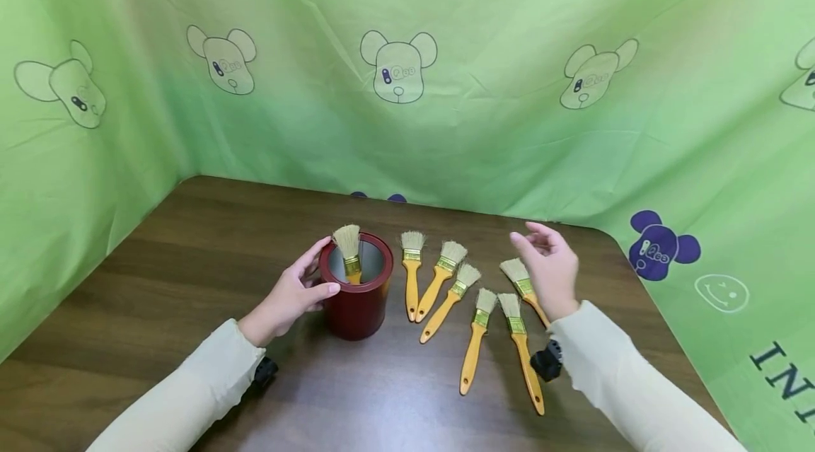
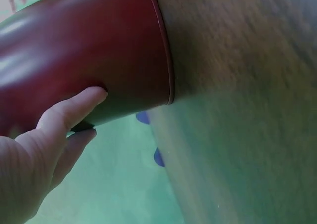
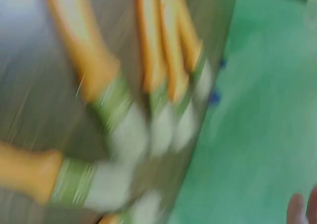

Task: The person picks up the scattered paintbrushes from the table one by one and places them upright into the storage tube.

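A dark red cylindrical can (image 1: 355, 316) stands upright on the table, and one paintbrush (image 1: 348, 247) leans inside it, bristles up. My left hand (image 1: 291, 296) grips the can's side near the rim, thumb in front and fingers behind. The left wrist view shows this hand (image 2: 47, 144) against the can's wall (image 2: 99, 50). In the air at the right, my right hand (image 1: 552, 268) holds nothing, its fingers loosely bent. It partly hides a paintbrush (image 1: 517, 274) below it. Just its fingertips (image 3: 297, 209) show in the right wrist view.
Several more paintbrushes with orange handles lie spread right of the can, among them one nearest it (image 1: 412, 275) and one near the front (image 1: 526, 367). Their bristles point toward the back. The brown wooden table (image 1: 191, 254) is bordered by a green printed cloth (image 1: 484, 134).
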### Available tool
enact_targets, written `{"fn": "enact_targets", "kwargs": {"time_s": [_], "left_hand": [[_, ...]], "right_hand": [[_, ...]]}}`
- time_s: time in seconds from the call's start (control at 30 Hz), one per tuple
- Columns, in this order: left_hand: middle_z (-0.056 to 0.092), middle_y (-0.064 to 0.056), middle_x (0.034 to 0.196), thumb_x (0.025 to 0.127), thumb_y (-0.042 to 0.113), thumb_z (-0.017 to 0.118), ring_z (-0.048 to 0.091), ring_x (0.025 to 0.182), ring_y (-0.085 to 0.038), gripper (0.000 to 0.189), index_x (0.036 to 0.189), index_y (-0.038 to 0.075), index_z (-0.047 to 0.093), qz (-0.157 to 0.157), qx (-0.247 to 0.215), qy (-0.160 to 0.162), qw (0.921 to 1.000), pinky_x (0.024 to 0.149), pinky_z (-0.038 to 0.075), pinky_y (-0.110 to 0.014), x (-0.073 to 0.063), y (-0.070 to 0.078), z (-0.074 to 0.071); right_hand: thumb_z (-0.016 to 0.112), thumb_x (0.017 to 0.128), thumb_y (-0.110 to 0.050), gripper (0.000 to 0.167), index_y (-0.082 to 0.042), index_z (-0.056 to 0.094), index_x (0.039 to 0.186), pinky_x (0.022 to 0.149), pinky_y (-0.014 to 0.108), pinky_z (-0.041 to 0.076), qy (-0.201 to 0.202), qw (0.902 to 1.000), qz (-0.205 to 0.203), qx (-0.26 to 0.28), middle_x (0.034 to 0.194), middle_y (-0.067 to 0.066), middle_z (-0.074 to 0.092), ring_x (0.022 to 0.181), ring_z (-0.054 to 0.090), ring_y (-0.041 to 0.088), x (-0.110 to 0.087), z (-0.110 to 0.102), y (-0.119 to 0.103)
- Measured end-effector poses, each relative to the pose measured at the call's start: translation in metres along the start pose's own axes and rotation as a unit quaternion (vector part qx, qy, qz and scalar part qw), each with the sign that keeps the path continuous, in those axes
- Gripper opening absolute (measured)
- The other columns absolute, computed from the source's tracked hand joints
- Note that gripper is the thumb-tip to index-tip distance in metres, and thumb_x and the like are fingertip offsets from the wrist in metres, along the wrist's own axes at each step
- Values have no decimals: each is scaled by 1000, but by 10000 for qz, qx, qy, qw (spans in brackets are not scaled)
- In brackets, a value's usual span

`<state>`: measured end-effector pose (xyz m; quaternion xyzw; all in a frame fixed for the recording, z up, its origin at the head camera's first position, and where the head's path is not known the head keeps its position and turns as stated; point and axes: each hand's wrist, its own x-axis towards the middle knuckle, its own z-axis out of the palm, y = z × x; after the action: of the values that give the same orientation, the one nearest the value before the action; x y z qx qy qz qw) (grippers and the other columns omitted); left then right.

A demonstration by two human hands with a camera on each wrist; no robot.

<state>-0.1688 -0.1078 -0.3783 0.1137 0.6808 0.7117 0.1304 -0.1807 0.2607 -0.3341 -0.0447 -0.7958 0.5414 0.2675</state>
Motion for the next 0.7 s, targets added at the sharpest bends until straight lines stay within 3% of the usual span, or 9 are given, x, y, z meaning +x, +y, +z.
{"fn": "enact_targets", "kwargs": {"time_s": [0.07,0.13,0.23,0.3,0.5,0.57,0.7], "left_hand": [[29,-24,150,86,11,69,40,127,-41,83,153,14,20,-38,-66,-6,10000,78,52,-45,0,1,0],[28,-24,151,87,13,69,38,129,-42,84,154,14,19,-77,-74,-62,9999,82,51,-48,-1,2,-1],[28,-25,151,87,14,70,39,129,-43,85,154,15,19,-172,-28,-66,9998,85,49,-52,-1,3,-1],[28,-25,151,87,13,70,38,129,-44,85,154,15,19,-218,-13,-50,9997,87,47,-54,-2,4,-2],[32,-25,149,86,12,70,40,129,-43,84,154,13,20,-176,-83,47,9998,86,48,-55,-4,3,-2],[33,-25,148,86,11,70,40,128,-42,84,154,13,20,-153,-99,55,9998,85,49,-54,-4,3,-2],[33,-25,148,87,11,70,40,128,-42,83,154,13,21,-135,-117,73,9998,85,49,-52,-4,2,-2]], "right_hand": [[69,89,-17,47,5,55,127,69,13,48,-506,9982,236,-239,86,-20,57,76,56,-4,11,-21,12],[67,91,-23,57,6,46,136,69,17,51,-1181,9905,525,-479,97,-13,60,78,57,-6,22,-42,23],[62,94,-30,66,7,35,142,72,28,54,-2173,9662,812,-1127,115,11,59,83,58,-3,32,-68,37],[61,94,-32,68,9,35,142,74,33,55,-2573,9496,867,-1569,122,26,54,89,60,6,36,-78,44],[65,91,-30,61,14,48,129,75,44,51,-3206,8963,716,-2978,113,33,59,97,60,39,36,-92,61],[66,89,-29,59,15,51,125,74,46,50,-3324,8808,749,-3289,109,33,60,94,60,39,34,-95,65],[71,84,-27,61,17,51,122,55,36,47,-3434,8660,1419,-3346,78,17,60,62,55,21,29,-99,75]]}}
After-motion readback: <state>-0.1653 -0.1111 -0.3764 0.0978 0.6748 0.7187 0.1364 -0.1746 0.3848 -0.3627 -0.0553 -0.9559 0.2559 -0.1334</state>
